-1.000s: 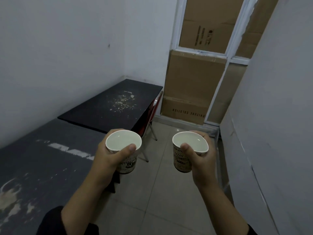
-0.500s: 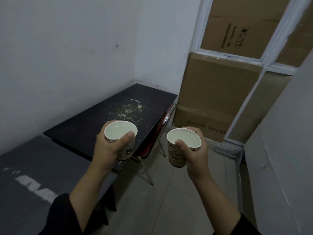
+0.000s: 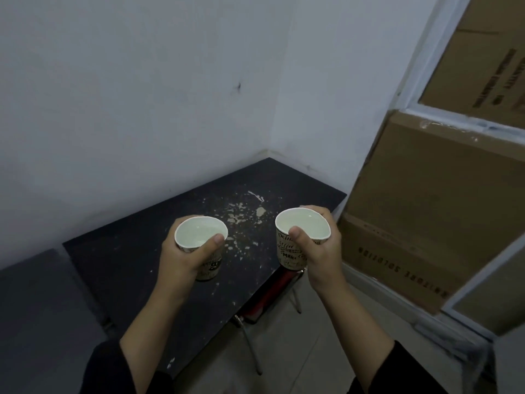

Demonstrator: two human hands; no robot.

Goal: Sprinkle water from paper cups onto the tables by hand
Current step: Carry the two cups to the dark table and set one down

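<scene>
My left hand (image 3: 181,258) grips a printed white paper cup (image 3: 201,234) holding water, upright above the black table (image 3: 136,268). My right hand (image 3: 319,251) grips a second paper cup (image 3: 302,227) with water, its rim slightly squeezed, held over the table's right edge. The black table stands in the corner against the wall and carries pale flakes and specks (image 3: 241,214) across its middle. A grey table (image 3: 37,322) adjoins it at the lower left.
A red chair (image 3: 268,294) with metal legs is tucked under the black table's right side. Large cardboard boxes (image 3: 426,200) fill a white-framed window or door on the right. Tiled floor (image 3: 301,351) runs between the tables and the boxes.
I have come closer to the black table; both cups now hang over it or its edge rather than over the floor. Both hands keep their grip.
</scene>
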